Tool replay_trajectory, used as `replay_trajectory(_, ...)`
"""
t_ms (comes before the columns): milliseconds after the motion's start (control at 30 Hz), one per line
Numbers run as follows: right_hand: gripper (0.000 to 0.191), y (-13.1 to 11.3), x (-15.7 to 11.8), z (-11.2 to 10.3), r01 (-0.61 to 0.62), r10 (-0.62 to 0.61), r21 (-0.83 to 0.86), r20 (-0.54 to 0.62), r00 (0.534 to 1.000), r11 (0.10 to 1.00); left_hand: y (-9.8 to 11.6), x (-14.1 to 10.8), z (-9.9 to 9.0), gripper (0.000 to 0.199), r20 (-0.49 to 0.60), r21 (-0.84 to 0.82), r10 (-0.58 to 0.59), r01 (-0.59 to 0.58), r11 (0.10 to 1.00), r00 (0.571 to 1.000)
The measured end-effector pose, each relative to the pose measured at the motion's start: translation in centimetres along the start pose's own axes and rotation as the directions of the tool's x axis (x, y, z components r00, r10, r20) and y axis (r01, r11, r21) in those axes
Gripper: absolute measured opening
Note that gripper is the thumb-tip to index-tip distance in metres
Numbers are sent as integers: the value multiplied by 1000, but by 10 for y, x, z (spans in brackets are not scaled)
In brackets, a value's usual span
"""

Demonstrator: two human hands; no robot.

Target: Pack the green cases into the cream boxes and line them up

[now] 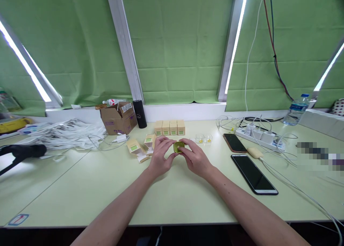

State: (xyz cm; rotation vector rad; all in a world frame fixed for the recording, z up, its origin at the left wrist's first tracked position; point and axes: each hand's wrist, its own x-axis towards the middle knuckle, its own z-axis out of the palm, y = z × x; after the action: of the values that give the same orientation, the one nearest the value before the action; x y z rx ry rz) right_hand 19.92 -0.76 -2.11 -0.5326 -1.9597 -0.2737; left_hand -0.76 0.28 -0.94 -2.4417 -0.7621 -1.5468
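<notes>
Between both hands, a little above the table, is a small square yellow-green case. My left hand pinches its left side with thumb and fingers. On the opposite side my right hand grips it in the same way. Whatever lies inside the case is too small to make out. Just left of my left hand lie an opened small cardboard box and a second opened box. Beyond my right hand stand clear plastic cups with something yellow in them.
Several small closed boxes stand in a row at the back. To the right lie a large phone, a smaller phone and a power strip with tangled cables. A brown carton and a black cylinder stand back left, near white strips.
</notes>
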Motion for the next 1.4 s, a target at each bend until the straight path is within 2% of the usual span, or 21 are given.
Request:
replay_trajectory(333,30,-3,2,-1,-20,20,12,-14,1000,1000,1,1,-1,39,3,12,13,-13,1000,1000)
replay_trajectory(700,37,-2,1,-1,-45,44,17,27,999,999,-1,0,1,38,-12,26,21,-21,999,1000)
replay_trajectory(1000,58,-3,-4,-2,-135,141,159,-23,990,978,0,1,1,34,-25,20,-21,21,1000,999)
replay_trajectory(1233,62,-4,-4,-2,-144,148,184,-8,989,972,-3,-2,3,24,20,8,-128,128,992,992)
replay_trajectory(1400,62,-4,-6,1,-169,160,210,60,985,963,-3,-2,2,41,101,-11,-268,271,963,958)
